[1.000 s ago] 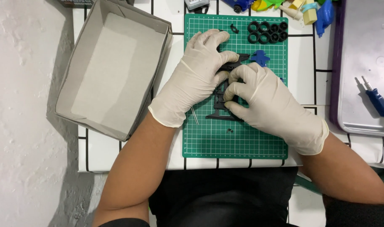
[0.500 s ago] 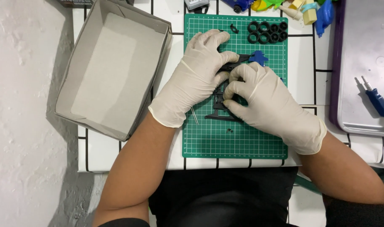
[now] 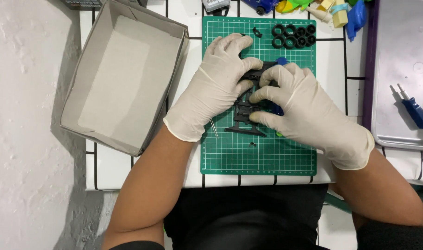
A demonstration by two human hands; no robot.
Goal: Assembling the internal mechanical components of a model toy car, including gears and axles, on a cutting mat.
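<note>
Both my hands wear white gloves and grip a black plastic toy chassis over a green cutting mat. My left hand holds its upper left side, fingers curled over the top. My right hand pinches it from the right, with a blue part peeking out behind the fingers. Much of the chassis is hidden under my hands. A thin metal rod lies on the mat under my left wrist, and a tiny dark piece sits just below the chassis.
An open grey cardboard box stands left of the mat. Several black tyres lie at the mat's top right. A silver tray at right holds a blue screwdriver. Colourful toy parts lie along the far edge.
My fingers have shifted slightly on the chassis; both hands stay in the same place over the mat.
</note>
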